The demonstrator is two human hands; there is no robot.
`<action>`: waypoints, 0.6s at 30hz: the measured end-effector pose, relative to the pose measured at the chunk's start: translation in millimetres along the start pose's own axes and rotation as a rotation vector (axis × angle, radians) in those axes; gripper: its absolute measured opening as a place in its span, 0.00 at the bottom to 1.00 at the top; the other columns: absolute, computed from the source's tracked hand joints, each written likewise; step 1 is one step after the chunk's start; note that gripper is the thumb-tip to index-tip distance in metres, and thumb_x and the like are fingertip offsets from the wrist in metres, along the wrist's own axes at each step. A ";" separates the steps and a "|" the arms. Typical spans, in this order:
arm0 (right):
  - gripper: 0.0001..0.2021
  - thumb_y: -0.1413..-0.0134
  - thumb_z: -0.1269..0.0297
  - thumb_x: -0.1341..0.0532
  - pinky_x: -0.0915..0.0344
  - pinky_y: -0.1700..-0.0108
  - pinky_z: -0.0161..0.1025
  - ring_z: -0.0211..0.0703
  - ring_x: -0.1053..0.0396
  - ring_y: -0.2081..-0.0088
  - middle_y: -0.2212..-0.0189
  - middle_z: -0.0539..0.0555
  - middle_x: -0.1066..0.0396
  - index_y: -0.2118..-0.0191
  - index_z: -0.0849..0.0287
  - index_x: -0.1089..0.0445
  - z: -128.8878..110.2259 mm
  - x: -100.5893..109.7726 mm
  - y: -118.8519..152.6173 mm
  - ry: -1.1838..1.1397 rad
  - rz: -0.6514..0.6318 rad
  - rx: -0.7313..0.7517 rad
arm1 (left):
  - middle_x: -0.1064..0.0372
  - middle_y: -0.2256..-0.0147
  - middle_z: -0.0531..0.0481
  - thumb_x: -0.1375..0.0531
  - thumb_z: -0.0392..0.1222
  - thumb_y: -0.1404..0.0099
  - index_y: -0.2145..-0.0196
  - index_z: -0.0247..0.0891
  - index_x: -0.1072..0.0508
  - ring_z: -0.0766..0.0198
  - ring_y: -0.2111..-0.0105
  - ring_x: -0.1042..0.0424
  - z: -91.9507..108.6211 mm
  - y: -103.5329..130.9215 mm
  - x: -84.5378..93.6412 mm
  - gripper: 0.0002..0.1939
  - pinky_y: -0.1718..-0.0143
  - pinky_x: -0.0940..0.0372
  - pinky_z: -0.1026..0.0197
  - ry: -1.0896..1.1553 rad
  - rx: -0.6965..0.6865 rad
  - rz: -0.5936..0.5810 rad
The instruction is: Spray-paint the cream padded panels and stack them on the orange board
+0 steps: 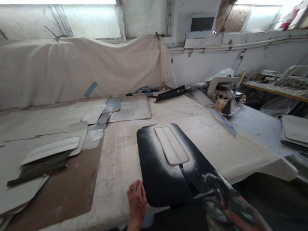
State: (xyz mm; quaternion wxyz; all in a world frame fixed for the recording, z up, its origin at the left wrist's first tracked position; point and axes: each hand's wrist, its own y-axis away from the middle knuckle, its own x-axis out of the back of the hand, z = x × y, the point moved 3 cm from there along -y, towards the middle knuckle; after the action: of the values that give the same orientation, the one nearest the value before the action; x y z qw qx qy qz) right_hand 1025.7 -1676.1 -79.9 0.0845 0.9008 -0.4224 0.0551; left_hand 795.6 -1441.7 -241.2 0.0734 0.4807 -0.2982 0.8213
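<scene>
A black panel with rounded corners (156,179) lies on the pale covered table (119,150) near its front edge. On it rests a long white padded piece (172,145), ringed by a whitish haze on the black. My left hand (137,199) touches the panel's lower left edge, fingers bent together; whether they pinch the edge is hidden. My right hand (239,214) is wrapped round a spray gun (217,190) with a cup below it, at the panel's lower right corner. The gun's nozzle end is over that corner.
Flat pale sheets (38,123) and a dark green folded piece (44,166) lie on the left. Grey pieces (130,109) and a black strip (170,93) are at the back. A sewing machine (224,85) and stacked white pieces (303,131) stand right.
</scene>
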 end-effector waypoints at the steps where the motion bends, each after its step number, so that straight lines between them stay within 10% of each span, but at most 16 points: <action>1: 0.11 0.66 0.55 0.34 0.33 0.69 0.37 0.45 0.31 0.74 0.80 0.50 0.31 0.76 0.55 0.30 -1.4 0.7 0.4 0.003 -0.001 0.001 | 0.32 0.57 0.46 0.51 0.36 0.37 0.57 0.38 0.32 0.58 0.55 0.36 -0.1 -0.2 -0.2 0.13 0.55 0.39 0.52 0.000 0.001 0.000; 18: 0.14 0.67 0.54 0.33 0.33 0.64 0.39 0.48 0.30 0.70 0.76 0.53 0.29 0.74 0.59 0.30 -6.9 -9.2 -1.9 0.083 -0.142 -0.021 | 0.32 0.57 0.45 0.50 0.36 0.38 0.57 0.39 0.31 0.57 0.55 0.35 -2.1 0.7 -0.2 0.13 0.55 0.38 0.50 0.032 0.015 0.011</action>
State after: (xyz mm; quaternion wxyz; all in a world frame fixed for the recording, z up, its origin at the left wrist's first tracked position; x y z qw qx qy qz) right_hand 1021.1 -1666.6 -74.9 0.1150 0.9245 -0.3539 0.0821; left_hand 793.9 -1441.0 -242.3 0.0703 0.4665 -0.2936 0.8314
